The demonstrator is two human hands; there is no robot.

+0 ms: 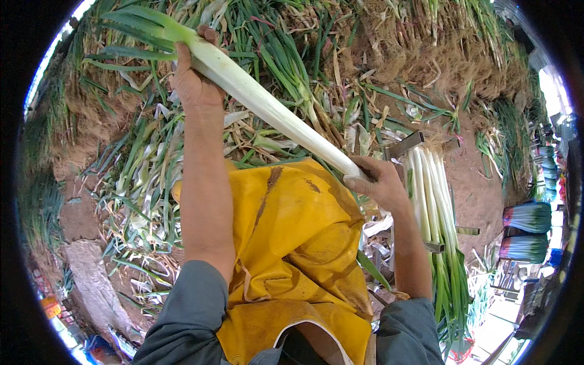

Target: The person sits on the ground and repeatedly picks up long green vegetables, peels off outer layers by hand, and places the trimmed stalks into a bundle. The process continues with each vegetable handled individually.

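Observation:
A thick leek or large Welsh onion [269, 109] slants across in front of me, its white shaft bare and its green leaves [141, 25] at the upper left. My left hand [198, 77] grips it where the shaft turns green. Around the lower white end closes my right hand [376, 180], which hides the root tip. Close by on the right, several cleaned stalks [431, 196] lie side by side on a metal rack [408, 143], roots away from me. A stained yellow apron [296, 228] covers my lap.
Stripped leaves and peelings [141, 205] litter the ground on the left and ahead. Rows of unpeeled stalks with dry roots [388, 50] are piled at the back. Tied bundles [527, 216] stand at the far right. A pale flat sheet [96, 278] lies at lower left.

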